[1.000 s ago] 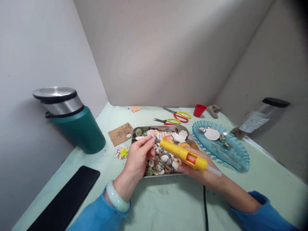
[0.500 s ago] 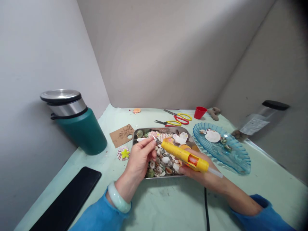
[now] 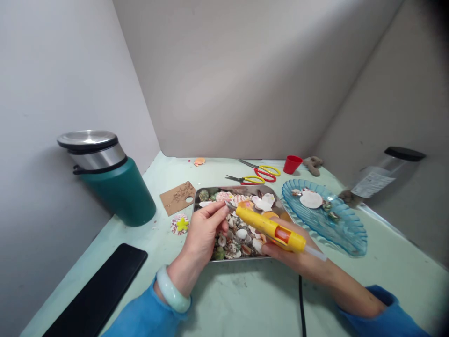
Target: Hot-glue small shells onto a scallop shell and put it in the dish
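Observation:
My right hand grips a yellow glue gun, its nozzle pointing left over a metal tray filled with several small seashells. My left hand is pinched closed just in front of the nozzle, holding something too small to name. Both hands hover above the tray's near half. A black cord runs from the gun toward me.
A green steel-lidded tumbler stands at left, a black flat object in front of it. A blue glass plate with shells lies right of the tray. Two pairs of scissors, a red cup, a brown card and a clear jar sit behind.
The hands and the glue gun hold nearly the same pose; only the view has shifted slightly.

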`<state>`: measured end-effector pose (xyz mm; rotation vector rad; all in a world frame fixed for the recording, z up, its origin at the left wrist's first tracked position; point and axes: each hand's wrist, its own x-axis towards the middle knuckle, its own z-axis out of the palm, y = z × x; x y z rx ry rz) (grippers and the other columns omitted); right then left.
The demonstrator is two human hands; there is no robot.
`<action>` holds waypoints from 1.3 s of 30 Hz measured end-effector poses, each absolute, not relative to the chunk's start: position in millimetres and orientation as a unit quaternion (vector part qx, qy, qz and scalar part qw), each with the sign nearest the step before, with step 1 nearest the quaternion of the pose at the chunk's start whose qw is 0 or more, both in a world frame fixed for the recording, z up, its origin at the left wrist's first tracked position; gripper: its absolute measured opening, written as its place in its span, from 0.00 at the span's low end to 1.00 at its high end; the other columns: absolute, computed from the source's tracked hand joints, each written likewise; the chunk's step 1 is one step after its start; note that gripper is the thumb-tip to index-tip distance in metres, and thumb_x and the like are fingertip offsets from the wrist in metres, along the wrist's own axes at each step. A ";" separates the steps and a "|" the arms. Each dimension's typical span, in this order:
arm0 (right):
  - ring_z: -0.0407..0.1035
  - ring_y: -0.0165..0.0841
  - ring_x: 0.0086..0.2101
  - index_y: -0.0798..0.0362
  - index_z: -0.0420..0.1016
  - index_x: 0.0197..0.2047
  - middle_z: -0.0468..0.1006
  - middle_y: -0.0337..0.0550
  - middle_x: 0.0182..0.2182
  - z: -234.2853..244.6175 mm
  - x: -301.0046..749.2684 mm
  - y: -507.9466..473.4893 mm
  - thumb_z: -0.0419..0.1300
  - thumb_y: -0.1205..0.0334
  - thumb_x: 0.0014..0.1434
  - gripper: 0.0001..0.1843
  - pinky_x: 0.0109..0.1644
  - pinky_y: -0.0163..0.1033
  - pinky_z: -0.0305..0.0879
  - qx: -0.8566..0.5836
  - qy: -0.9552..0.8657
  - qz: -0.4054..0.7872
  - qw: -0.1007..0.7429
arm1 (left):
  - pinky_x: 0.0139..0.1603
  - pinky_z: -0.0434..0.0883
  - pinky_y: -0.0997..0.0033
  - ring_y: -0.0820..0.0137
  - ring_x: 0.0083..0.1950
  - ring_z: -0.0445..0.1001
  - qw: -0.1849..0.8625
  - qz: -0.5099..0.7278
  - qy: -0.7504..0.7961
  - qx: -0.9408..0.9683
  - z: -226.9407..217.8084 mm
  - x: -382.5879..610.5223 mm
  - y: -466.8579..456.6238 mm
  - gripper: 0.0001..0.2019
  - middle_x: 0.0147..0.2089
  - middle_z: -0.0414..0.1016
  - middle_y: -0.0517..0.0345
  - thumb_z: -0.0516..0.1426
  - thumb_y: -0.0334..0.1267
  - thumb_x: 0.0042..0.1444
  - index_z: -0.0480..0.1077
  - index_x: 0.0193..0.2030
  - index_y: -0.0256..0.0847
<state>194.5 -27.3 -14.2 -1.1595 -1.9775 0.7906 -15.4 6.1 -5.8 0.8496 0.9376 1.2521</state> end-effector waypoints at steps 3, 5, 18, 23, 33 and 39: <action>0.65 0.35 0.31 0.51 0.70 0.36 0.72 0.39 0.31 -13.9 194.9 -28.0 0.61 0.48 0.58 0.14 0.34 0.38 0.63 -0.443 -0.770 0.304 0.343 | 0.20 0.58 0.80 0.79 0.18 0.61 0.636 0.550 0.409 0.354 -5.5 -15.9 5.9 0.18 0.15 0.66 0.65 0.67 0.41 0.43 0.75 0.40 0.32; 0.65 0.34 0.30 0.51 0.70 0.36 0.71 0.39 0.31 -13.9 195.4 -28.1 0.61 0.49 0.59 0.13 0.34 0.38 0.62 -0.442 -0.772 0.309 0.338 | 0.20 0.58 0.79 0.79 0.18 0.61 0.639 0.549 0.408 0.350 -5.2 -16.3 5.2 0.19 0.15 0.66 0.66 0.67 0.42 0.43 0.76 0.40 0.32; 0.65 0.34 0.32 0.50 0.70 0.38 0.71 0.39 0.32 -16.1 195.5 -28.0 0.61 0.50 0.59 0.13 0.36 0.38 0.62 -0.429 -0.766 0.327 0.351 | 0.20 0.57 0.80 0.79 0.18 0.61 0.637 0.546 0.407 0.360 -6.6 -16.2 4.9 0.18 0.15 0.66 0.65 0.67 0.41 0.44 0.76 0.40 0.32; 0.64 0.33 0.30 0.50 0.69 0.35 0.70 0.38 0.30 -14.2 195.2 -27.3 0.61 0.48 0.59 0.14 0.34 0.38 0.61 -0.443 -0.763 0.321 0.344 | 0.20 0.58 0.80 0.79 0.18 0.61 0.653 0.553 0.393 0.336 -5.6 -16.9 6.1 0.19 0.15 0.66 0.66 0.68 0.41 0.43 0.75 0.40 0.33; 0.68 0.36 0.32 0.51 0.72 0.40 0.74 0.40 0.33 -15.0 195.3 -28.2 0.62 0.49 0.58 0.15 0.35 0.38 0.64 -0.448 -0.761 0.312 0.350 | 0.20 0.57 0.80 0.80 0.18 0.59 0.647 0.530 0.403 0.372 -4.1 -15.3 3.3 0.19 0.15 0.66 0.65 0.67 0.42 0.43 0.76 0.39 0.31; 0.65 0.33 0.29 0.51 0.70 0.36 0.72 0.38 0.29 -14.7 195.8 -28.7 0.62 0.48 0.58 0.14 0.33 0.37 0.62 -0.456 -0.763 0.308 0.340 | 0.21 0.58 0.80 0.79 0.19 0.61 0.662 0.550 0.383 0.336 -3.8 -17.2 5.4 0.18 0.15 0.66 0.66 0.68 0.41 0.44 0.75 0.40 0.33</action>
